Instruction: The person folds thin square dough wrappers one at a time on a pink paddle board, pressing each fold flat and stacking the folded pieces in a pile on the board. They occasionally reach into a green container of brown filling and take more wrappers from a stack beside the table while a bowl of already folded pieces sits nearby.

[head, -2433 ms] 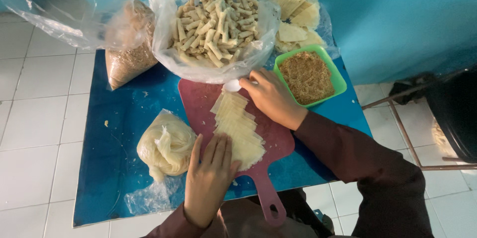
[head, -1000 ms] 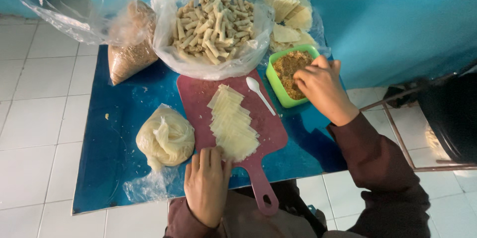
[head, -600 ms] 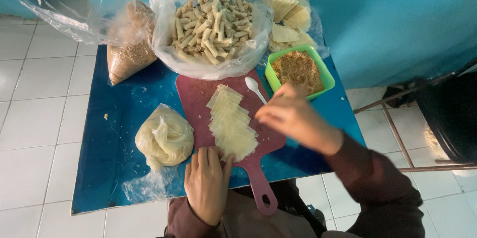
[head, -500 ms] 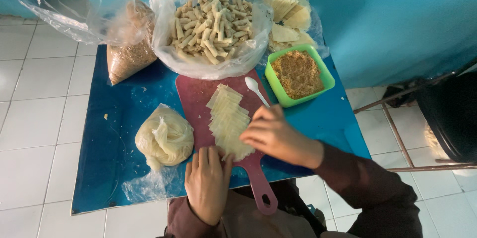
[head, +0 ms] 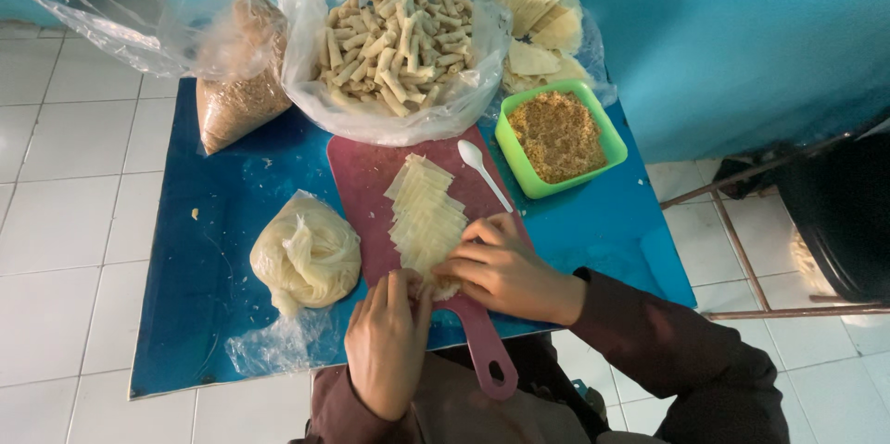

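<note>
A row of thin pale wrapper sheets [head: 425, 212] lies overlapped on a dark red cutting board [head: 366, 175]. My left hand [head: 385, 342] and my right hand [head: 505, 268] meet at the near end of the row, fingers pinching the nearest wrapper [head: 436, 285]. A white plastic spoon [head: 482, 171] lies on the board's right edge. Just beyond it stands a green square bowl [head: 603, 143] of brown shredded filling.
A blue mat [head: 204, 249] covers the low table. On it sit a tied bag of pale wrappers [head: 306, 254], an open bag of rolled snacks [head: 399, 31], a bag of brown crumbs [head: 236, 96] and a bag of yellow wrappers [head: 538, 22]. White floor tiles lie left; a metal frame [head: 742, 249] stands right.
My right hand left the green bowl, crossed the board and came down to the near end of the wrapper row. My left hand shifted up to meet it there.
</note>
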### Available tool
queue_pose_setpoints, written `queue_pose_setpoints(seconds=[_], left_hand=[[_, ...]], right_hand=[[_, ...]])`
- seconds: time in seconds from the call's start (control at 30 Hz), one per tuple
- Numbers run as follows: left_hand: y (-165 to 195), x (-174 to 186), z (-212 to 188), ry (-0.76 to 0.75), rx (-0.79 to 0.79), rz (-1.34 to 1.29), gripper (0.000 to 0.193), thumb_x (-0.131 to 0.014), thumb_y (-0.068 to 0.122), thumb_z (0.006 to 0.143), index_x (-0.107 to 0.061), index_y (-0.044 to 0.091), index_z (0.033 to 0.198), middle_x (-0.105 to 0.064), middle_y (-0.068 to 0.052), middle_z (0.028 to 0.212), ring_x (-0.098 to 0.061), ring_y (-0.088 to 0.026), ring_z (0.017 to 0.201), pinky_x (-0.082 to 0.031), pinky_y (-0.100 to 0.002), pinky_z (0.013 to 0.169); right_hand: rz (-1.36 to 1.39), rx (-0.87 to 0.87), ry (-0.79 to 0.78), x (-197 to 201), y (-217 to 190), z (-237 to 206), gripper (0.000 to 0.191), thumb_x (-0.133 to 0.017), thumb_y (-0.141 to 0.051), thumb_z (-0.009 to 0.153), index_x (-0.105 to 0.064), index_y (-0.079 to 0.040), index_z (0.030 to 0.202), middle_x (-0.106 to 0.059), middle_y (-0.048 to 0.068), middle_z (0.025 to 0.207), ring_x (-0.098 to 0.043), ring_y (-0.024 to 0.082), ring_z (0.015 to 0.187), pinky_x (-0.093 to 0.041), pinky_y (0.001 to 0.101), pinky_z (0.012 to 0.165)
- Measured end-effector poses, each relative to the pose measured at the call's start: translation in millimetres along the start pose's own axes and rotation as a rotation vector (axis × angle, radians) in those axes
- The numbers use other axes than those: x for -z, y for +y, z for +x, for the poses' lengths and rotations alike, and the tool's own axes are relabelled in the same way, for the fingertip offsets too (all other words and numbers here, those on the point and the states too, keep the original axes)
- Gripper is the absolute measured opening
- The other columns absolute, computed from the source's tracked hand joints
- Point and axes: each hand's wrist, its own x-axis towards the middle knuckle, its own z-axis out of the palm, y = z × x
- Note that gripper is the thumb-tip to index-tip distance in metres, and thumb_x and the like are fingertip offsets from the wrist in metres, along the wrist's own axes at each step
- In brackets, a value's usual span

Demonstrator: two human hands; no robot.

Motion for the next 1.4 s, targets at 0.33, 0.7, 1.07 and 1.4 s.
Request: queue_pose_setpoints(seconds=[0.33,0.7,1.07,1.4], left_hand=[[4,6,9,0.142,-0.117,-0.059,0.015,-0.072,0.015,0.083,-0.062,0.01,0.092,-0.063,-0.011,0.098,-0.066,-0.03,0.084,-0.053,-0.04,0.067],[2,-4,16,0.028,-0.077,-0.104,0.016,-0.073,0.015,0.09,-0.06,0.007,0.096,-0.069,-0.009,0.085,-0.068,-0.029,0.076,-0.052,-0.042,0.068],[-2,-7,17,0.013,-0.321,-0.102,0.02,-0.071,0.01,0.091,-0.064,0.005,0.109,-0.069,-0.006,0.091,-0.065,-0.025,0.087,-0.048,-0.04,0.081],[-5,-2,14,0.025,-0.421,-0.073,0.017,-0.073,0.016,0.087,-0.073,0.011,0.104,-0.069,-0.001,0.101,-0.064,-0.021,0.094,-0.046,-0.038,0.086]], right_hand=[[-0.064,-0.008,0.101,0,-2,0,0.015,-0.081,-0.023,0.084,-0.072,-0.013,0.09,-0.063,0.0,0.108,-0.054,0.024,0.106,-0.038,0.045,0.094],[-0.11,-0.076,0.119,9,-5,-5,0.016,-0.078,-0.016,0.087,-0.07,-0.009,0.098,-0.065,0.001,0.111,-0.056,0.024,0.109,-0.04,0.043,0.095],[-0.083,-0.366,-0.009,10,-9,-13,0.019,-0.08,-0.025,0.084,-0.067,-0.013,0.091,-0.062,-0.001,0.093,-0.055,0.023,0.095,-0.041,0.0395,0.083],[-0.045,-0.432,-0.048,8,-8,-11,0.021,-0.08,-0.022,0.083,-0.062,-0.012,0.087,-0.06,-0.001,0.088,-0.056,0.022,0.09,-0.039,0.0393,0.08]])
